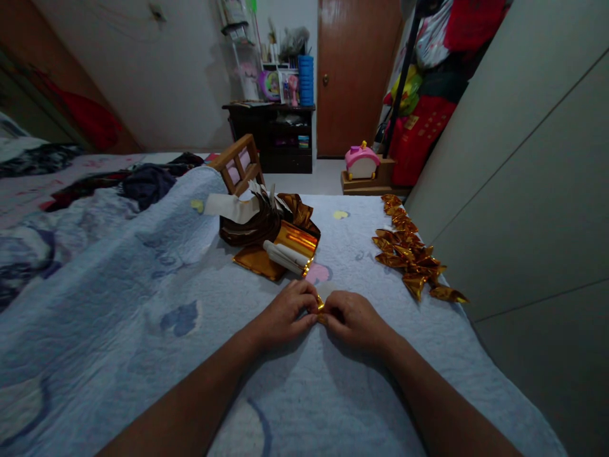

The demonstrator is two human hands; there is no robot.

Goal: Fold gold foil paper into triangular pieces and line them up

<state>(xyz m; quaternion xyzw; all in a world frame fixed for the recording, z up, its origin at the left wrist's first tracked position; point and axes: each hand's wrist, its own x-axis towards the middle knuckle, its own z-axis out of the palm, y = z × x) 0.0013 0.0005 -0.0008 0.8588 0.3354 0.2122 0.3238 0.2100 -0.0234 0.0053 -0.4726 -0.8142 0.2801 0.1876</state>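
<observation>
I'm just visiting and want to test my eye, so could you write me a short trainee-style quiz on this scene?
1. Where do the folded gold pieces lie?
A) to the left of both hands
B) to the right of both hands
C) between the hands

2. True or false: the left hand and the right hand meet at one small gold piece.

3. Fill in: the patterned cloth beneath the arms is light ____.

Key: 1. B; 2. True; 3. blue
</observation>
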